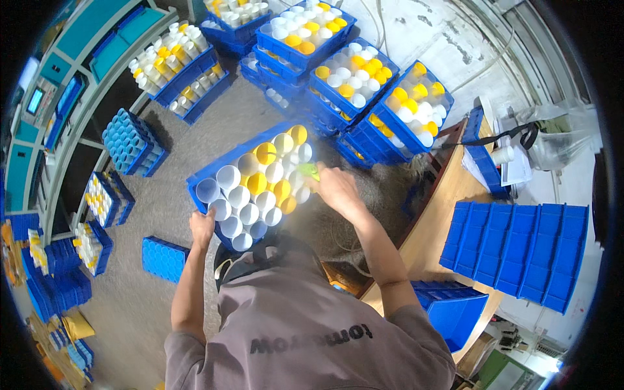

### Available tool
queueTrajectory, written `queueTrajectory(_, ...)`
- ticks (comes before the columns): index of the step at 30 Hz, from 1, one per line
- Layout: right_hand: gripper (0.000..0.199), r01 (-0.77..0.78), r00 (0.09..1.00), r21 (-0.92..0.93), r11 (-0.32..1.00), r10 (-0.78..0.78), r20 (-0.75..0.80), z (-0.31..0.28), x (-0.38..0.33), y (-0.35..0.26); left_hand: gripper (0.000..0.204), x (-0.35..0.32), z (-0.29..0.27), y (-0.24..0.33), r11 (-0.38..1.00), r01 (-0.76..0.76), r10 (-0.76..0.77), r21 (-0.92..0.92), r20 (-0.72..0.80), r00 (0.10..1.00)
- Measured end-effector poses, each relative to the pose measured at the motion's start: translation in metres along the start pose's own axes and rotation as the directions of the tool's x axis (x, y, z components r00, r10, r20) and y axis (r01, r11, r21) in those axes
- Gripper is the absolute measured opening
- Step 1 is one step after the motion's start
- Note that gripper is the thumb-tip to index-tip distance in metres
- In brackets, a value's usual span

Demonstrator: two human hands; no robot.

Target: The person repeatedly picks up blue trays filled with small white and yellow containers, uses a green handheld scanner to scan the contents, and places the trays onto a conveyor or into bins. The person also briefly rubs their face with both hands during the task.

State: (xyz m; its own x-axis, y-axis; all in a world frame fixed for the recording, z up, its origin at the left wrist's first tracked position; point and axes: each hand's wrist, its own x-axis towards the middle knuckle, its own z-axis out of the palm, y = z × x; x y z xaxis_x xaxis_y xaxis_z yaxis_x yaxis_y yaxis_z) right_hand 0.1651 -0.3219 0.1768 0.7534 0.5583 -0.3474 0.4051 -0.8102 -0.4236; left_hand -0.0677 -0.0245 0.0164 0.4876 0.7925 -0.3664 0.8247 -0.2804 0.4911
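A blue crate (195, 179) lies tilted in front of me, packed with rows of white and yellow round tubes (249, 214) whose open ends face up. My left hand (202, 225) is closed on the crate's near left corner. Over its right end, my right hand (336, 190) grips a small lime-green tool (308, 171) close to the tube mouths. The tool is blurred, and my fingers hide part of it, so its exact kind does not show. A pale haze hangs around it.
Stacked blue crates of white and yellow tubes (354, 78) stand at the far right. A wooden bench (429, 240) on my right bears nested blue bins (517, 253). On the floor at left sit a blue holed tray (164, 258) and a light-blue tube block (132, 144). Machines line the left wall.
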Motion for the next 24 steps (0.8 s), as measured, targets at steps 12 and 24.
queueTrajectory(12,0.053,0.292,0.956,-0.017,0.956,-0.292,0.000,0.040,-0.013,-0.033,0.047,-0.024,0.002,0.015,0.994,0.065,-0.066,0.087,0.016,0.998)
queueTrajectory(24,0.048,0.311,0.946,0.041,0.949,-0.314,0.087,0.067,-0.026,-0.083,0.073,-0.027,0.007,0.014,0.972,0.139,-0.128,0.191,-0.071,0.989)
